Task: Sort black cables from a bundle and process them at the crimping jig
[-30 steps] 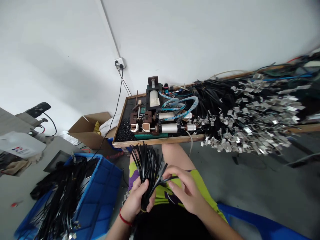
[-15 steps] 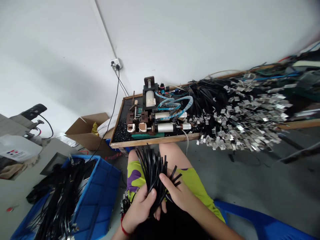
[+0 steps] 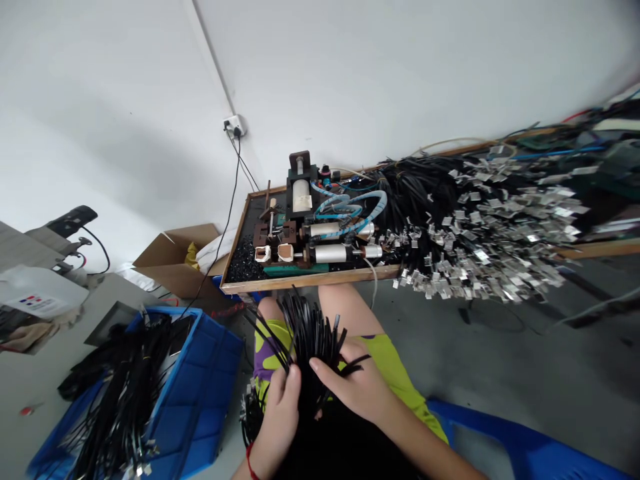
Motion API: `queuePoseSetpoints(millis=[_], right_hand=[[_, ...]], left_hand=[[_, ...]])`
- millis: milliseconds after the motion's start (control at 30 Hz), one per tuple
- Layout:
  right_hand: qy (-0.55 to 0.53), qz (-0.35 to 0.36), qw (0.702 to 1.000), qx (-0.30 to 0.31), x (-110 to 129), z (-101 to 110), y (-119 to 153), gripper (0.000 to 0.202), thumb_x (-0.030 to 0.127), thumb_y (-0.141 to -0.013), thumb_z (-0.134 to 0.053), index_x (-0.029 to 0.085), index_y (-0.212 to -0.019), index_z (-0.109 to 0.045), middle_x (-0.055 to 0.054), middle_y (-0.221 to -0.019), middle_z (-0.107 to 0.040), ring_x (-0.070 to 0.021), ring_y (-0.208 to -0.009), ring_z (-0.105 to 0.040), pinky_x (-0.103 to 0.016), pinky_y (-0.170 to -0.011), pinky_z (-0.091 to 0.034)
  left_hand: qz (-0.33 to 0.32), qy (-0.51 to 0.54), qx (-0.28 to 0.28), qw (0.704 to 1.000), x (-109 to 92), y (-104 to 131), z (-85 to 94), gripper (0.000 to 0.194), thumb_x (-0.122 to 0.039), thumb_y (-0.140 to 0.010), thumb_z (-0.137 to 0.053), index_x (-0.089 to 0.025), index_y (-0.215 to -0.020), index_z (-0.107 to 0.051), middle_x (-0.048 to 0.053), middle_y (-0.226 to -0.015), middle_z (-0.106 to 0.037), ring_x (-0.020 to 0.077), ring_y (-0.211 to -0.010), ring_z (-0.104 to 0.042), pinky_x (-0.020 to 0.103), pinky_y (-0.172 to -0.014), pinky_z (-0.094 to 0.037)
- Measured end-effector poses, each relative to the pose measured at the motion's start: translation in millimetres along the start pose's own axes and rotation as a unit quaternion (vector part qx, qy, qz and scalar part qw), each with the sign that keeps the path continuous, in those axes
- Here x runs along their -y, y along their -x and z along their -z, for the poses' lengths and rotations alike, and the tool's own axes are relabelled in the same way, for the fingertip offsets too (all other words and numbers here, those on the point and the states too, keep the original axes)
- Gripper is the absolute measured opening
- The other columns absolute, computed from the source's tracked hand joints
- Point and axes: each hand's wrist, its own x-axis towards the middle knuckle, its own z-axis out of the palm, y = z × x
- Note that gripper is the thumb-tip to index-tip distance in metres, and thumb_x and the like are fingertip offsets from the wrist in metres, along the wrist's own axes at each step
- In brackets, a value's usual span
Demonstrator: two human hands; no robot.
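A bundle of thin black strips [image 3: 310, 333], like flat cable ties or cables, stands over my lap with its loose ends fanned upward. Wrapped round its left side is my left hand [image 3: 283, 397], the thumb lying along a few strips that splay out to the left. My right hand [image 3: 347, 383] grips the bundle from the right, thumb across the front, with several ends poking out past its fingers. The lower part of the bundle is lost against my black top. More black strips with metal tips [image 3: 250, 407] lie by my left thigh.
Ahead, a wood-edged bench [image 3: 310, 283] carries a pneumatic clamp machine [image 3: 320, 243] with blue hoses. To its right lies a large heap of metal-tipped black strips [image 3: 480, 247]. At left are a blue crate [image 3: 200, 393] of similar strips and a cardboard box [image 3: 170, 263].
My left hand has shifted left and up, parting some strips from the bundle. The right hand has slid slightly up and left. The strips' ends are spread differently.
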Motion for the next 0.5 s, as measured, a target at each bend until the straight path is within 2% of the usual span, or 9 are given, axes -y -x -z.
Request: queuePoseSetpoints(millis=[133,300,500], right_hand=[[0.001,0.001,1.0,-0.024,-4.2,1.4,3.6,0.029,0.025,-0.099,-0.06,0.023,-0.07,-0.058,0.001,-0.066,-0.064,-0.0184,-0.062,-0.06,-0.03,-0.061,-0.045],[0.003,-0.016,0.999,-0.043,-7.8,1.4,6.5,0.038,0.029,-0.098,-0.059,0.025,-0.063,-0.044,0.005,-0.057,-0.045,-0.0156,-0.053,-0.044,-0.031,-0.054,-0.033],[-0.015,-0.071,0.996,-0.043,-5.1,3.9,6.7,0.04,0.037,-0.093,-0.062,0.026,-0.061,-0.043,0.003,-0.055,-0.048,-0.0184,-0.055,-0.05,-0.033,-0.058,-0.038]], left_hand=[[0.007,0.003,0.049,0.999,-7.6,2.9,-10.9,0.068,-0.072,-0.068,-0.097,-0.017,-0.102,-0.076,-0.001,-0.068,-0.072,0.0147,-0.044,-0.062,0.027,-0.043,-0.055],[-0.003,0.01,0.036,0.999,-8.1,4.1,-11.6,0.067,-0.075,-0.077,-0.09,-0.017,-0.107,-0.076,-0.001,-0.071,-0.071,0.014,-0.044,-0.064,0.026,-0.043,-0.056],[0.003,0.019,0.021,1.0,-4.9,7.2,-7.8,0.066,-0.079,-0.082,-0.084,-0.018,-0.105,-0.077,0.003,-0.077,-0.075,0.0188,-0.046,-0.069,0.031,-0.044,-0.06]])
